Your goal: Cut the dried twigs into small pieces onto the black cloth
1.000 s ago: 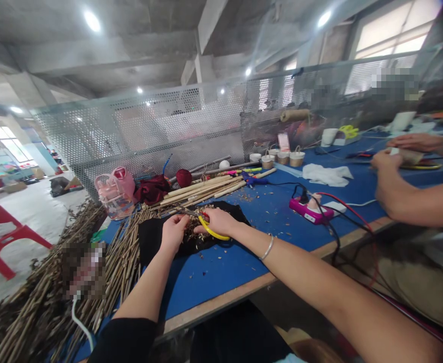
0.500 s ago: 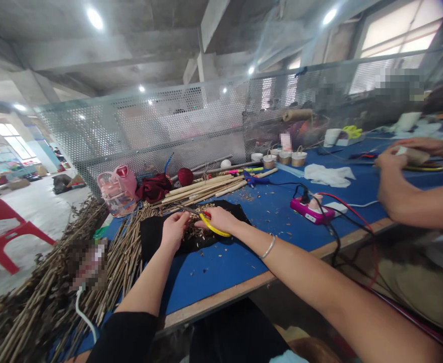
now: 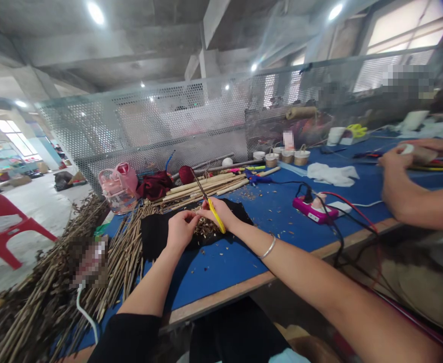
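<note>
My right hand (image 3: 225,210) holds a pair of scissors (image 3: 217,218) with yellow handles; the blades point up and away to the left. Close beside it, my left hand (image 3: 180,231) has its fingertips pinched together, touching or nearly touching the right fingers. What it pinches is too small to make out. Beneath both hands, a black cloth (image 3: 152,236) lies on the blue tabletop (image 3: 202,282), with a pile of brown plant clippings (image 3: 205,229) on it. A bundle of dry stalks (image 3: 128,252) lies left of my left hand.
Pale sticks (image 3: 194,189), a dark red yarn ball (image 3: 186,174) and a pink bottle (image 3: 118,186) lie beyond the cloth. A blue glue gun (image 3: 257,177) and a purple power strip (image 3: 315,209) with cables are to the right. Another person's hands (image 3: 395,159) hold a roll.
The scissors have swung from pointing left to pointing upward, away from my left fingers. My left hand has shifted right, closer to my right hand, uncovering more clippings.
</note>
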